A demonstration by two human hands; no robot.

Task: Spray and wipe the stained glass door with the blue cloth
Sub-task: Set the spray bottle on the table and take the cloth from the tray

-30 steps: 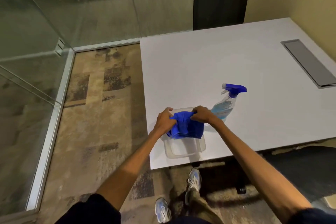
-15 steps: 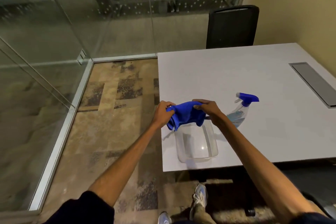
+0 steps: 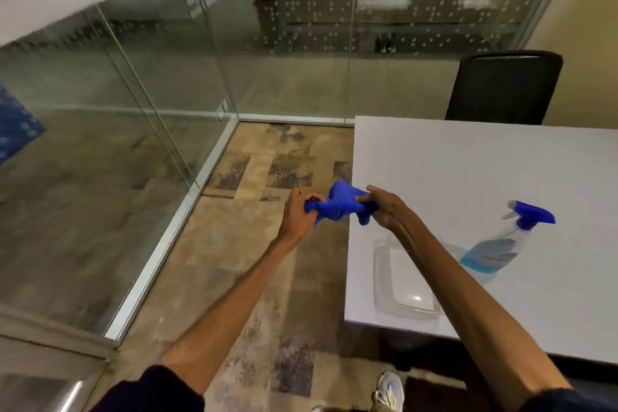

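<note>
Blue cloth [image 3: 341, 206] is bunched and held in the air between both hands, off the left edge of the white table [image 3: 485, 184] and above the patterned carpet floor [image 3: 267, 264]. The left hand [image 3: 297, 214] has its fingers curled closed around the cloth's left end; the right hand [image 3: 384, 207] has its fingers closed on the right end, with a small fold of fabric hanging below the grip. Both forearms extend forward from dark sleeves [image 3: 150, 391]. A spray bottle [image 3: 501, 244] with a blue trigger head and pale blue liquid stands on the table, to the right of the right forearm and well apart from either hand. A clear plastic container [image 3: 398, 284] sits at the table's near left corner, partly hidden by the right forearm. Glass wall panels [image 3: 140, 104] in metal floor channels run along the left side and the far side of the room; which panel is the door cannot be told, and no stains can be made out at this sharpness. A black chair [image 3: 501, 87] stands at the far end of the table. One light-coloured shoe [image 3: 389, 391] shows at the bottom edge.
</note>
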